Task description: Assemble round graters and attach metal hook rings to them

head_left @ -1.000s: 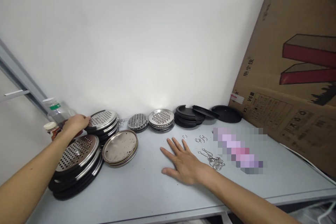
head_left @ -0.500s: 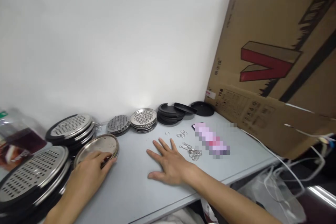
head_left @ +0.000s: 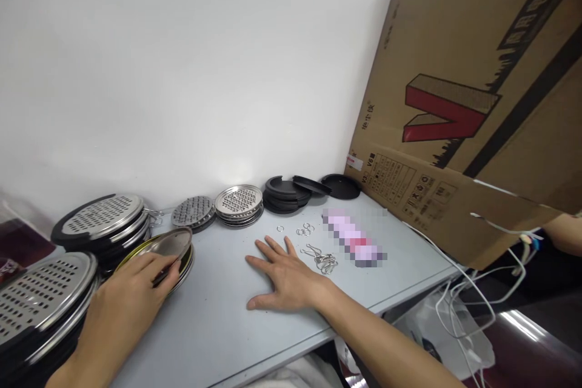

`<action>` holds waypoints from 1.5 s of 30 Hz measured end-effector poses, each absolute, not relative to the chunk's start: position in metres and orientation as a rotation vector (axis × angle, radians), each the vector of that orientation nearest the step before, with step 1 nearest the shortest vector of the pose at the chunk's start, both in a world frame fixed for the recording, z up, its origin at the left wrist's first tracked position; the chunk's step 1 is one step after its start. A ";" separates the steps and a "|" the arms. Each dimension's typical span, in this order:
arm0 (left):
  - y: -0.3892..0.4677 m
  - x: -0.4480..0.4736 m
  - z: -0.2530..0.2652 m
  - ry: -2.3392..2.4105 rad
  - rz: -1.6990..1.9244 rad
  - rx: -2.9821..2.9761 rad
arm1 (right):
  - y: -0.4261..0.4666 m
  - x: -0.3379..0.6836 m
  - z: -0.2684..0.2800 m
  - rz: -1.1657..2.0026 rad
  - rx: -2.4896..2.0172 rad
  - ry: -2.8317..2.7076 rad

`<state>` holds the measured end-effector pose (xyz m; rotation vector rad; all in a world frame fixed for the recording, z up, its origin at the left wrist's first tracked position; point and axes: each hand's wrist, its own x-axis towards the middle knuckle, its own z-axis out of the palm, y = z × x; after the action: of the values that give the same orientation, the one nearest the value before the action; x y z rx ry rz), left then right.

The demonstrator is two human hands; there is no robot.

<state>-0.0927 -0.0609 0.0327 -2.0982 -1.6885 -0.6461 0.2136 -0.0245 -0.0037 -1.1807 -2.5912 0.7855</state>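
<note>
My left hand (head_left: 131, 297) pinches the near edge of a round metal disc (head_left: 178, 244) and holds it tilted. Beneath it lies a stack of round metal pieces (head_left: 185, 273), the top one showing a yellowish inner face. Palm down on the table (head_left: 218, 321), my right hand (head_left: 291, 282) rests with its fingers spread, holding nothing. Beyond its fingertips are a small pile of metal hooks or clips (head_left: 325, 260) and several thin metal rings (head_left: 305, 230).
Stacked perforated grater discs with black rims (head_left: 40, 297) stand at left. Along the wall sit more grater discs (head_left: 239, 201) and black plastic rings (head_left: 284, 194). A blurred-out pink item (head_left: 350, 236), a large cardboard box (head_left: 454, 151) and white cables (head_left: 488, 303) are at right. Another person's arm (head_left: 564, 233) shows there.
The metal disc in my left hand has been raised and tilted off the stack, uncovering the yellowish piece under it. My right hand stays flat. The view has shifted slightly.
</note>
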 end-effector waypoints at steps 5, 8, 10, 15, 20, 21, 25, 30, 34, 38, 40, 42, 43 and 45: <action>-0.082 -0.052 0.026 -1.246 -0.909 -2.428 | -0.017 0.222 -0.006 0.874 -1.118 -2.547; -0.092 -0.025 0.007 -1.102 -0.983 -2.586 | -0.012 0.226 -0.008 0.916 -1.092 -2.510; -0.094 -0.015 -0.006 -1.049 -0.986 -2.658 | -0.010 0.229 -0.009 0.930 -1.075 -2.507; -0.089 -0.019 -0.019 -1.014 -0.877 -2.843 | -0.009 0.231 -0.008 0.970 -1.023 -2.549; -0.088 -0.034 -0.024 -1.272 -0.739 -2.895 | -0.009 0.232 -0.002 1.026 -1.034 -2.636; -0.088 -0.036 -0.027 -1.383 -0.727 -2.878 | -0.009 0.232 -0.001 1.035 -1.034 -2.651; -0.088 -0.042 -0.039 -1.745 -0.724 -2.800 | -0.009 0.233 -0.001 1.045 -1.032 -2.652; -0.086 -0.042 -0.041 -1.906 -0.696 -2.798 | -0.011 0.232 -0.003 1.017 -1.010 -2.612; -0.088 -0.038 -0.034 -1.944 -0.636 -2.841 | -0.011 0.232 -0.005 0.999 -1.002 -2.623; -0.090 -0.034 -0.033 -1.953 -0.670 -2.798 | -0.011 0.230 -0.005 1.003 -1.021 -2.645; -0.090 -0.034 -0.035 -1.927 -0.681 -2.798 | -0.010 0.230 -0.005 0.994 -1.040 -2.652; -0.089 -0.034 -0.039 -1.913 -0.690 -2.796 | -0.010 0.229 -0.005 0.990 -1.044 -2.659; -0.089 -0.034 -0.040 -1.914 -0.698 -2.788 | -0.010 0.229 -0.005 0.989 -1.039 -2.660; -0.088 -0.035 -0.042 -1.907 -0.710 -2.779 | -0.010 0.229 -0.004 0.987 -1.028 -2.655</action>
<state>-0.0348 -0.0881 -0.0415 -2.7793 -1.9066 -0.7101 0.2288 -0.0104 -0.0043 -1.0279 -2.6552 0.9866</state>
